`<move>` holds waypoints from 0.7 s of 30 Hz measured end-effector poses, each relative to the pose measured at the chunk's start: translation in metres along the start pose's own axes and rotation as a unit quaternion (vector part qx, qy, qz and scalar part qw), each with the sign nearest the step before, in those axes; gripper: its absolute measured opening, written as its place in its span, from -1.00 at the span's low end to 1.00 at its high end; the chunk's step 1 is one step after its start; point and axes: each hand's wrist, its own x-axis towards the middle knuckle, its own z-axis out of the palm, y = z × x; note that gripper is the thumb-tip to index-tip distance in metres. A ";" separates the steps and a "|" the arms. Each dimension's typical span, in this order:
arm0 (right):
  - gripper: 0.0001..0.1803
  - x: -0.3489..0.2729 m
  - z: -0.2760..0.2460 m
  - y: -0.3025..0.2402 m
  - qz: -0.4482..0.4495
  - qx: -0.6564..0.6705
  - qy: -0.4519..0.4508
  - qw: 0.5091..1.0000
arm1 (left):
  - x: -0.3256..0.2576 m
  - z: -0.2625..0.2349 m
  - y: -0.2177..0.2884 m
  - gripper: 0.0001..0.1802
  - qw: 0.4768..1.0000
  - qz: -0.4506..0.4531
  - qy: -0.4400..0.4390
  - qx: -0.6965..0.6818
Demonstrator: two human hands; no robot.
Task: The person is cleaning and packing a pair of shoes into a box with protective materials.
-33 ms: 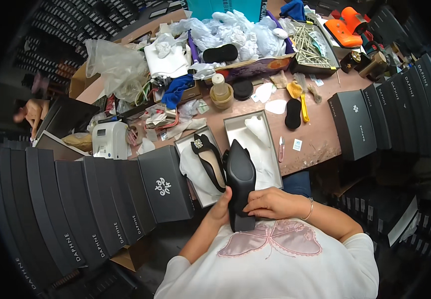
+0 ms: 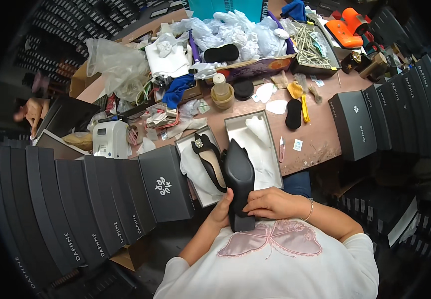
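Note:
A black pointed-toe shoe (image 2: 239,169) is held sole up close to my body, its toe pointing away and its block heel near my shirt. My left hand (image 2: 221,209) grips its left side, thumb along the edge. On the right side near the heel, my right hand (image 2: 267,203) is closed, its curled fingers pressed to the shoe; anything small under them is hidden. A matching black shoe (image 2: 210,158) with a jewelled bow lies in the open shoebox bottom (image 2: 178,144) beyond my left hand. Just right of it is the grey box part (image 2: 277,167) with white paper.
Dark shoeboxes (image 2: 161,184) stand in rows at left and at right (image 2: 352,124). A small knife (image 2: 281,149), a yellow-handled brush (image 2: 305,110), a black pad (image 2: 293,113) and a pump bottle (image 2: 221,92) lie beyond. Another person (image 2: 33,115) is at far left.
The shoe's toe has shifted very slightly to the left. Both hands keep the same hold.

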 end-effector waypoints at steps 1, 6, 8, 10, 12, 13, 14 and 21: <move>-0.81 0.006 -0.003 0.001 -0.027 -0.068 0.043 0.996 | 0.001 -0.006 0.005 -0.15 0.999 -0.002 -0.032 0.000; -0.77 0.028 -0.042 0.045 0.035 -0.203 0.368 0.907 | 0.018 0.006 0.025 -0.30 0.998 0.038 -0.030 -0.031; -0.75 0.022 -0.049 0.014 0.034 -0.124 0.410 0.903 | 0.029 0.008 0.033 -0.37 0.996 0.068 0.032 -0.055; -0.71 0.019 -0.030 -0.016 0.017 -0.121 0.279 0.953 | 0.045 -0.002 0.036 -0.36 0.990 0.100 0.074 -0.071; -0.70 0.009 -0.008 -0.025 0.043 -0.122 0.178 0.976 | 0.050 -0.005 0.050 -0.41 0.988 0.134 0.061 -0.048; -0.71 0.000 -0.003 -0.020 0.081 -0.128 0.163 0.975 | 0.047 -0.002 0.056 -0.42 0.985 0.149 0.084 -0.028; -0.71 -0.006 -0.008 -0.011 0.114 -0.136 0.144 0.974 | 0.047 0.001 0.063 -0.42 0.979 0.170 0.111 -0.009; -0.66 0.048 -0.001 -0.016 0.010 -0.348 0.229 0.909 | 0.062 0.013 0.056 -0.40 0.948 0.246 0.187 0.081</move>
